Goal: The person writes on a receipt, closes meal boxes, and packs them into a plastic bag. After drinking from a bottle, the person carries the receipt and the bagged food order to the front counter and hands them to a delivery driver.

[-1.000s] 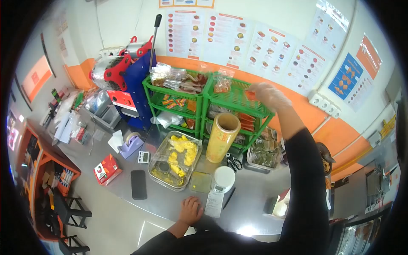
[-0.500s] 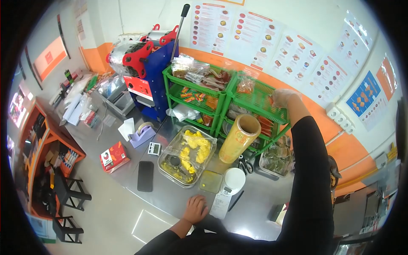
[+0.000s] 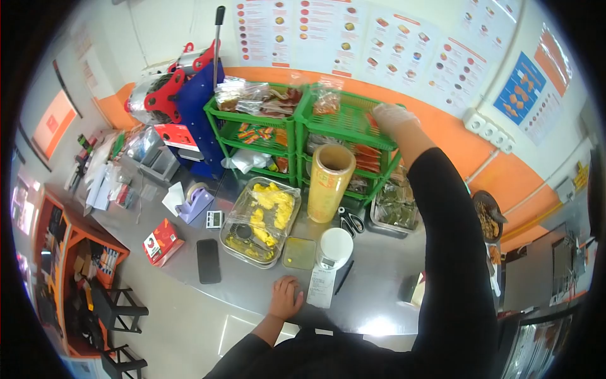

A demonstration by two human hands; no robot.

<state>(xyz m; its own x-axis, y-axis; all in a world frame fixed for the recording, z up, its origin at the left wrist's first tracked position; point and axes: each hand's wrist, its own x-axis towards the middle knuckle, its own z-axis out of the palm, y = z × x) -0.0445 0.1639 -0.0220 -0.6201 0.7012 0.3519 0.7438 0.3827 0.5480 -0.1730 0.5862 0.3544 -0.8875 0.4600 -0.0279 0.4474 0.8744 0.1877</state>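
Observation:
My right hand (image 3: 394, 119), in a clear plastic glove, reaches to the right end of the top tray of a green plastic rack (image 3: 344, 114). Its fingers are curled, and something small and reddish shows by the fingertips, too blurred to name. A clear bag (image 3: 327, 98) of orange-brown food lies in the same tray, further left. My left hand (image 3: 287, 297) rests flat on the front edge of the steel table (image 3: 252, 294), holding nothing. Near it are a receipt (image 3: 321, 287), a small clear square container (image 3: 299, 252) and a white kitchen scale (image 3: 336, 247).
A tray of yellow food (image 3: 276, 201) under plastic and a tall wrap roll (image 3: 330, 183) stand mid-table. Scissors (image 3: 351, 221), a pen (image 3: 344, 278), a phone (image 3: 208, 261) and a tape dispenser (image 3: 194, 205) lie around. A blue-red sealing machine (image 3: 189, 114) stands back left.
The view has shifted right, so the rack and table things appear further left. My right hand stays at the top tray's right end; my left hand remains on the table edge.

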